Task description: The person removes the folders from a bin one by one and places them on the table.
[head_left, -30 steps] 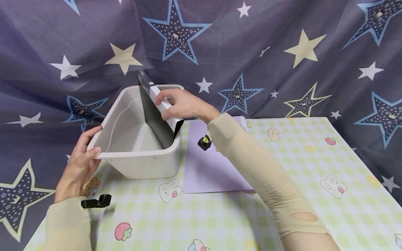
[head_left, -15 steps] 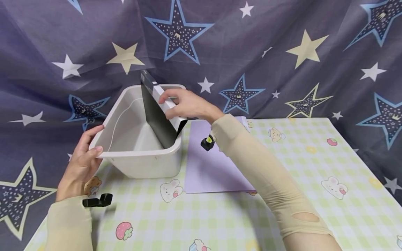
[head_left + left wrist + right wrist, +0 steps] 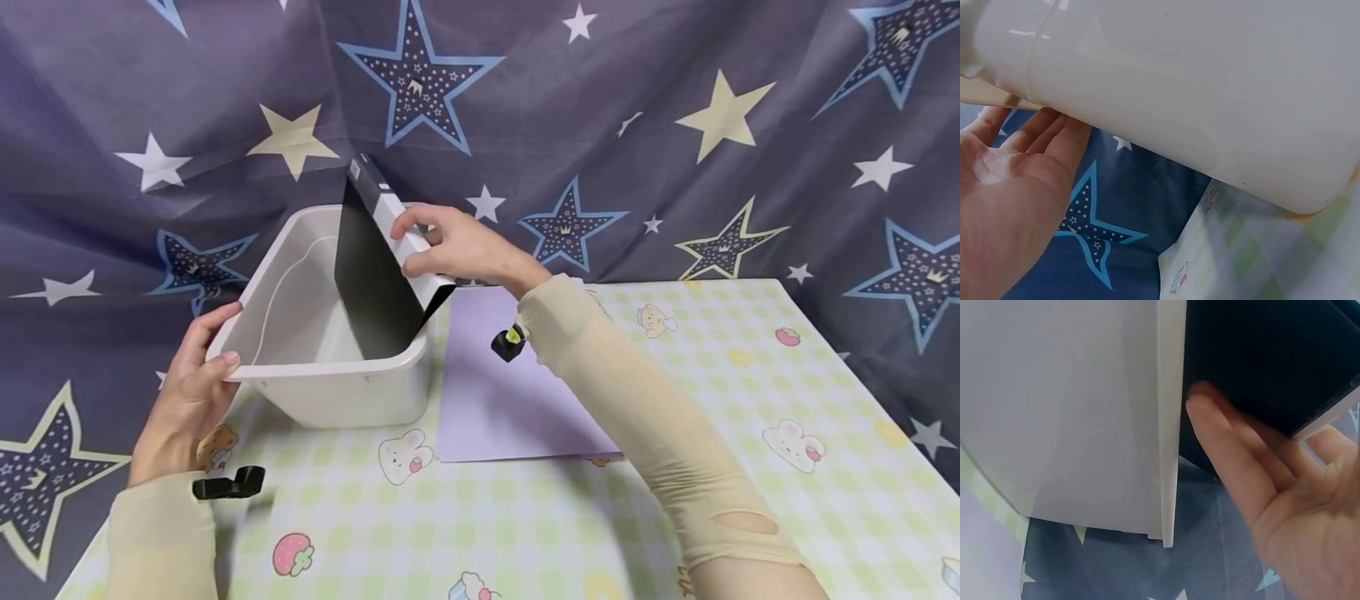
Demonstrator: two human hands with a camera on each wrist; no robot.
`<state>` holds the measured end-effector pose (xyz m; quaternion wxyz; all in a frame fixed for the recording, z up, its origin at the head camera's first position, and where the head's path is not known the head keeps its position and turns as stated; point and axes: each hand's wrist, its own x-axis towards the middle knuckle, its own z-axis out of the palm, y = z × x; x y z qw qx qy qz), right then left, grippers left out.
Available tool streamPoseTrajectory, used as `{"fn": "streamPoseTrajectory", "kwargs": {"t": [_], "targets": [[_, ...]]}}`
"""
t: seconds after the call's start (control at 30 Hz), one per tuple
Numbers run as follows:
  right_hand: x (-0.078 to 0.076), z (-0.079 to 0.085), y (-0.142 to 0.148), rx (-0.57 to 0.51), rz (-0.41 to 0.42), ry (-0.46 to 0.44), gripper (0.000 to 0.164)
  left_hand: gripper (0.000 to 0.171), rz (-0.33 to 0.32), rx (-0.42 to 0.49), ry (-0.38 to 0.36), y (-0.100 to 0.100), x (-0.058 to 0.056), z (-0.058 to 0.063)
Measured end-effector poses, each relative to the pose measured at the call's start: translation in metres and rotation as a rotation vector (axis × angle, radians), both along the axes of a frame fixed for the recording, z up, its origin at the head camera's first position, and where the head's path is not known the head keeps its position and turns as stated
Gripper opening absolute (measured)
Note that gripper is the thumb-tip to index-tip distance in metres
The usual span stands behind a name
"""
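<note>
A flat, book-like thing (image 3: 375, 283) has a black side and a narrow white edge with a black end. It leans inside a light grey plastic bin (image 3: 341, 367), its upper part standing above the rim. My right hand (image 3: 472, 250) pinches the white edge from above, thumb on the near side. In the right wrist view, the fingers (image 3: 1229, 437) lie against its dark face beside the bin wall. My left hand (image 3: 191, 383) grips the bin's left corner, thumb on top of the rim. The left wrist view shows those fingers (image 3: 1063, 140) under the rim, partly hidden.
A lilac sheet (image 3: 487, 408) lies to the right of the bin, partly beneath my right forearm. The tablecloth (image 3: 337, 517) is green-and-white checked with cartoon prints. Behind the table hangs a dark star-patterned curtain (image 3: 525, 100). Each wrist carries a small black mount (image 3: 228, 483).
My right hand has drawn the book-like thing up and a little to the right, so more of its black side shows. The left hand keeps its grip on the bin.
</note>
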<state>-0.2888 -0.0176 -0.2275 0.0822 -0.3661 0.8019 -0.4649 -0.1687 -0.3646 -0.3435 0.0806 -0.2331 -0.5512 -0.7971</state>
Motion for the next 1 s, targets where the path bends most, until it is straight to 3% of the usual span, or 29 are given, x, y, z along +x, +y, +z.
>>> {"fn": "streamPoseTrajectory", "kwargs": {"t": [0.33,0.57,0.87,1.0], "targets": [[0.006,0.002,0.002,-0.007,-0.032,-0.003,0.031,0.057,-0.053,0.003,0.025,-0.005,0.0,-0.001],[0.01,-0.002,0.01,-0.071,-0.043,0.013,0.031,0.058,0.014,-0.008,0.002,-0.003,0.001,-0.001],[0.013,-0.004,0.017,-0.113,-0.059,0.035,0.033,0.057,-0.005,0.004,0.015,-0.004,0.002,-0.002],[0.013,-0.004,0.022,-0.152,-0.055,0.021,0.034,0.057,0.017,-0.03,0.005,-0.002,0.0,0.0]]}}
